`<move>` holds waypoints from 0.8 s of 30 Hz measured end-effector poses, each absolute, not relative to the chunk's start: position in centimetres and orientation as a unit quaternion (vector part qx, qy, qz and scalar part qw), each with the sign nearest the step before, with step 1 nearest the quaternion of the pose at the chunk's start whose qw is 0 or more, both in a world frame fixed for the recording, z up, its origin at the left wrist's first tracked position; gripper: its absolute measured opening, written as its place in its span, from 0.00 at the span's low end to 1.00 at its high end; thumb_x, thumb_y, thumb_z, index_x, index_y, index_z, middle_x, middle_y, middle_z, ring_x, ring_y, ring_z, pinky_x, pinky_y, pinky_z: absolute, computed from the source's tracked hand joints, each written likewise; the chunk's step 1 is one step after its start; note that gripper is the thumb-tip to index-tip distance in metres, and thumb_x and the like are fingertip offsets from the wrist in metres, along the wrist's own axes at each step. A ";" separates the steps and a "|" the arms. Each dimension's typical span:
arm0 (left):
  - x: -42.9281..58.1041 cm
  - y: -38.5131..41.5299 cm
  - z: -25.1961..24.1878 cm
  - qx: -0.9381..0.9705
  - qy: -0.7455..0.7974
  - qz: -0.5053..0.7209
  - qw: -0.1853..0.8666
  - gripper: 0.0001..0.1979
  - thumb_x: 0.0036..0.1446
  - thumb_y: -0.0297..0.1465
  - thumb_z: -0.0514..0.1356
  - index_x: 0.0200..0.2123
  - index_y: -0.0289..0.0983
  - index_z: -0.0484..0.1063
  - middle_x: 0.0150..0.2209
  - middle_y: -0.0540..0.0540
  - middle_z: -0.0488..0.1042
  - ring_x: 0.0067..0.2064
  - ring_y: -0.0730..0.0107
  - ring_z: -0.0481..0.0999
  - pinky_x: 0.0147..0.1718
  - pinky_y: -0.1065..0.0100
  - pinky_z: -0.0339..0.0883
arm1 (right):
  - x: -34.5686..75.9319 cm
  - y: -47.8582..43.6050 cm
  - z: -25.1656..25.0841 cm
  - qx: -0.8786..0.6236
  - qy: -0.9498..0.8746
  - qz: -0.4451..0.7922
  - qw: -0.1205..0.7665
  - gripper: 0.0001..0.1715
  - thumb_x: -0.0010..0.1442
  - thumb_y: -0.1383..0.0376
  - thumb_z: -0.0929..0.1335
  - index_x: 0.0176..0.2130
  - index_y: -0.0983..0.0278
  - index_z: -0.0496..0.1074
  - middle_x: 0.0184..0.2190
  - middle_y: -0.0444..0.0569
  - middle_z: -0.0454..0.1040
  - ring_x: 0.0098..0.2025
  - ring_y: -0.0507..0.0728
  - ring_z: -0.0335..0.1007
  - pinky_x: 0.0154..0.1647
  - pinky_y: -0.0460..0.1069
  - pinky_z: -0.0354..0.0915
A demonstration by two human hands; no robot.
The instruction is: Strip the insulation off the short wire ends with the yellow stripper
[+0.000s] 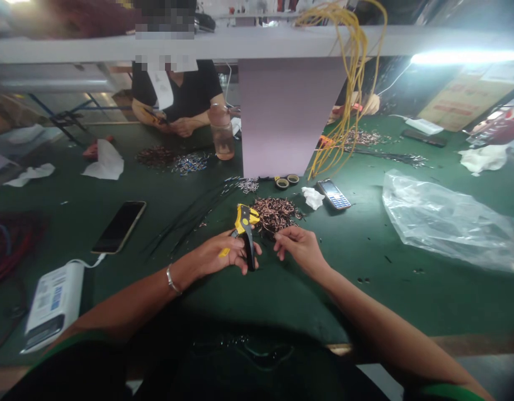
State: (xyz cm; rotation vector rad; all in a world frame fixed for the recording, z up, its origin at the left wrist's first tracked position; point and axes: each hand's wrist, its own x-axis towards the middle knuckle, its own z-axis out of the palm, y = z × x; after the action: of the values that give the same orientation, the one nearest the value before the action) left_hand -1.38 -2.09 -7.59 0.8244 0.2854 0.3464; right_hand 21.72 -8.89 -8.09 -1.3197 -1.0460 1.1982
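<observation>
My left hand (227, 253) is wrapped round a yellow and black crimping or stripping plier (243, 220), its jaws pointing up and to the right. Just beyond the jaws lies a heap of small copper-coloured and dark terminal-like pieces (276, 213). At the near right edge of this heap my right hand (301, 249) is closed in a pinch, thumb against forefinger. Whatever sits between those fingertips is too small to make out. Both hands are over the green table mat (257, 312), a short gap between them.
Black wires (185, 223) lie left of the heap. Behind it are tape rolls (282, 182), crumpled tissue (313, 197) and a keypad phone (334, 195). A smartphone (120, 227) is cabled to a power bank (54, 303). Yellow cables (353, 67) hang from the shelf; a co-worker's hands (184, 127) are opposite.
</observation>
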 end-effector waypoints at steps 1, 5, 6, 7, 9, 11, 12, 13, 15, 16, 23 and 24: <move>-1.4 -2.1 -7.6 0.398 0.138 0.165 0.892 0.14 0.60 0.29 0.63 0.48 0.32 0.71 0.47 0.33 0.79 0.42 0.51 0.83 0.32 0.64 0.78 | 21.7 -8.8 -8.2 -0.549 -0.434 0.499 0.510 0.12 0.52 0.58 0.74 0.26 0.63 0.73 0.19 0.43 0.76 0.16 0.50 0.69 0.20 0.47 0.64; -1.4 -2.1 -7.9 0.395 0.137 0.160 0.894 0.13 0.60 0.29 0.62 0.48 0.32 0.71 0.47 0.32 0.78 0.42 0.52 0.83 0.33 0.63 0.78 | 21.7 -8.7 -8.7 -0.551 -0.434 0.501 0.507 0.12 0.52 0.57 0.74 0.27 0.63 0.73 0.19 0.44 0.76 0.16 0.51 0.69 0.19 0.47 0.64; -1.4 -2.0 -8.0 0.392 0.137 0.158 0.896 0.13 0.60 0.29 0.62 0.48 0.32 0.71 0.47 0.32 0.78 0.42 0.51 0.83 0.33 0.63 0.78 | 21.8 -8.7 -8.8 -0.551 -0.434 0.502 0.507 0.12 0.52 0.57 0.74 0.27 0.63 0.73 0.19 0.44 0.76 0.16 0.51 0.69 0.19 0.47 0.64; -1.4 -2.0 -8.1 0.388 0.136 0.157 0.898 0.13 0.60 0.29 0.61 0.48 0.31 0.72 0.47 0.32 0.78 0.42 0.51 0.83 0.33 0.63 0.78 | 21.8 -8.6 -8.9 -0.550 -0.434 0.502 0.507 0.12 0.52 0.57 0.74 0.27 0.63 0.73 0.19 0.44 0.76 0.16 0.51 0.69 0.19 0.47 0.64; -1.4 -1.9 -8.3 0.385 0.135 0.156 0.900 0.13 0.60 0.30 0.61 0.47 0.31 0.72 0.47 0.31 0.78 0.42 0.51 0.83 0.33 0.62 0.78 | 21.8 -8.6 -9.0 -0.550 -0.435 0.502 0.506 0.13 0.52 0.57 0.73 0.26 0.63 0.73 0.19 0.44 0.76 0.16 0.51 0.69 0.19 0.47 0.64; -1.4 -1.8 -8.4 0.384 0.137 0.154 0.900 0.13 0.59 0.30 0.61 0.47 0.30 0.72 0.47 0.31 0.79 0.42 0.51 0.83 0.33 0.62 0.78 | 21.8 -8.6 -9.2 -0.550 -0.437 0.501 0.505 0.13 0.52 0.57 0.73 0.26 0.63 0.73 0.19 0.44 0.76 0.16 0.50 0.69 0.19 0.46 0.63; -1.4 -1.8 -8.4 0.383 0.139 0.153 0.900 0.13 0.59 0.29 0.61 0.47 0.30 0.72 0.47 0.31 0.79 0.42 0.51 0.83 0.33 0.62 0.78 | 21.8 -8.5 -9.2 -0.550 -0.437 0.502 0.505 0.13 0.52 0.57 0.73 0.26 0.63 0.72 0.19 0.44 0.76 0.16 0.50 0.69 0.19 0.46 0.63; -1.4 -1.7 -8.5 0.382 0.141 0.152 0.901 0.14 0.59 0.29 0.61 0.47 0.30 0.72 0.47 0.31 0.79 0.42 0.51 0.83 0.33 0.62 0.78 | 21.7 -8.5 -9.3 -0.550 -0.436 0.502 0.505 0.14 0.52 0.56 0.73 0.26 0.63 0.72 0.19 0.44 0.76 0.15 0.50 0.69 0.19 0.46 0.63; -1.4 -1.7 -8.5 0.379 0.146 0.150 0.901 0.13 0.59 0.29 0.61 0.47 0.31 0.72 0.46 0.31 0.79 0.42 0.51 0.83 0.32 0.63 0.78 | 21.7 -8.5 -9.5 -0.551 -0.435 0.502 0.505 0.14 0.52 0.56 0.74 0.26 0.63 0.73 0.19 0.44 0.76 0.15 0.50 0.69 0.18 0.46 0.63; -1.4 -1.7 -8.6 0.380 0.148 0.151 0.900 0.13 0.59 0.29 0.61 0.46 0.31 0.72 0.46 0.31 0.79 0.41 0.51 0.83 0.32 0.63 0.78 | 21.7 -8.4 -9.6 -0.553 -0.436 0.502 0.503 0.15 0.52 0.55 0.74 0.26 0.63 0.73 0.19 0.44 0.76 0.15 0.51 0.69 0.18 0.46 0.63; -1.4 -1.7 -8.9 0.393 0.180 0.168 0.886 0.13 0.57 0.28 0.61 0.46 0.31 0.72 0.45 0.32 0.80 0.40 0.52 0.84 0.32 0.62 0.78 | 21.7 -8.2 -10.3 -0.562 -0.443 0.493 0.494 0.16 0.52 0.54 0.74 0.26 0.63 0.73 0.19 0.44 0.76 0.15 0.51 0.68 0.18 0.46 0.63; -1.4 -1.7 -8.9 0.393 0.182 0.168 0.886 0.13 0.57 0.27 0.61 0.46 0.31 0.72 0.45 0.32 0.80 0.40 0.52 0.84 0.32 0.62 0.78 | 21.7 -8.1 -10.3 -0.564 -0.445 0.492 0.492 0.15 0.52 0.54 0.74 0.26 0.63 0.73 0.19 0.44 0.76 0.15 0.50 0.67 0.18 0.46 0.63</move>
State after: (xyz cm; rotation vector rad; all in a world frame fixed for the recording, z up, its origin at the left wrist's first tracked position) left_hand -1.39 -1.71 -8.94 0.8175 0.3776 0.3500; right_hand 21.69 -8.14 -10.33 -1.3683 -1.0789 1.1949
